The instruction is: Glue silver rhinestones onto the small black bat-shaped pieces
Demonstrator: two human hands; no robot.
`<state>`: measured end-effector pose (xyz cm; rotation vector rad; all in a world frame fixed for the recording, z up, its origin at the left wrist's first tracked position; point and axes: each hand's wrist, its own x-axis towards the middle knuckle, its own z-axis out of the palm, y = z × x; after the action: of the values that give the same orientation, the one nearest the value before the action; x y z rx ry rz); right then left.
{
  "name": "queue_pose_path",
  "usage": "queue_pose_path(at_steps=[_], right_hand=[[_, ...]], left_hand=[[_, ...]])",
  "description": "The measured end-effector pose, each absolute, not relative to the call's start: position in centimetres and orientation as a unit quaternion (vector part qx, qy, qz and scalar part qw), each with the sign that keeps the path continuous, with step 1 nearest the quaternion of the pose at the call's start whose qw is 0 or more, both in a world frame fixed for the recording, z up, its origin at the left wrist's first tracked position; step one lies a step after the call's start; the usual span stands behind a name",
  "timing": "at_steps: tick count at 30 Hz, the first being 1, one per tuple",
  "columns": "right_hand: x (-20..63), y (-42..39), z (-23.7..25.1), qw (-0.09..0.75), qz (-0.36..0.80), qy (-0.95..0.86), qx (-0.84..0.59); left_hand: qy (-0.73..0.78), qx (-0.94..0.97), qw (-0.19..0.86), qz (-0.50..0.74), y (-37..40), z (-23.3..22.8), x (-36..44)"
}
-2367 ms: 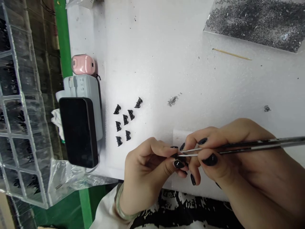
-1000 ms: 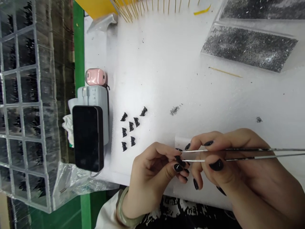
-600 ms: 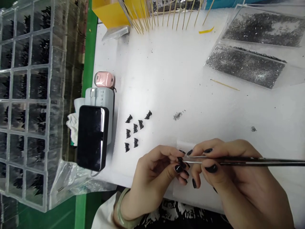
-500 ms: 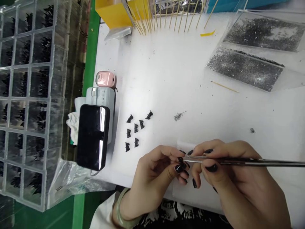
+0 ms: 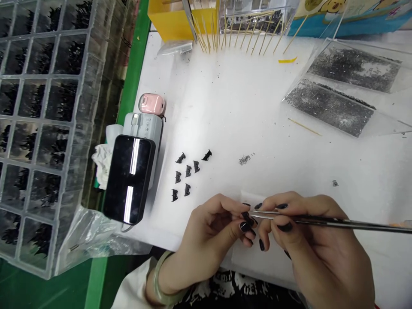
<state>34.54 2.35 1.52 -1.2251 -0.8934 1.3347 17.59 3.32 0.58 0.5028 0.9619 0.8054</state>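
Note:
My left hand (image 5: 209, 240) is closed, pinching a small black piece (image 5: 247, 218) between thumb and fingertips; the fingers hide much of it. Metal tweezers (image 5: 325, 222) lie in the grip of my right hand (image 5: 315, 240), their tips pointing left and reaching the black piece. Whether the tips touch it or hold a tiny part, I cannot tell. To the upper left of my hands, several small dark winged-looking pieces (image 5: 188, 171) rest on the white surface (image 5: 225, 116). A little pile of tiny rings or bits (image 5: 244, 159) sits above my fingers.
At left stand a black phone (image 5: 128, 180), a grey power bank (image 5: 146, 124), a pink case (image 5: 151, 104) and a compartment box (image 5: 48, 120) of dark pieces. Upright wooden sticks (image 5: 247, 36) line the back. Bags of tiny dark bits (image 5: 331, 105) lie at upper right, near a loose stick (image 5: 304, 127).
The camera view has tilted and shifted slightly, bringing more of the back of the table into sight. My hands keep nearly the same pose, with the tweezers still at the black piece.

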Motion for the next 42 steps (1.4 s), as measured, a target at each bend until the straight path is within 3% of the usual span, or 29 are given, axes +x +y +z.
queue_pose_path(at_steps=[37,42], right_hand=[[35.0,2.1,1.2,0.526,0.589,-0.377,-0.484],[35.9,1.3,1.2,0.569,0.504,-0.372,-0.533]], left_hand=[[0.445,0.223,0.777,0.386,3.5,0.4,18.0],[0.466,0.211,0.773,0.375,3.7,0.4,18.0]])
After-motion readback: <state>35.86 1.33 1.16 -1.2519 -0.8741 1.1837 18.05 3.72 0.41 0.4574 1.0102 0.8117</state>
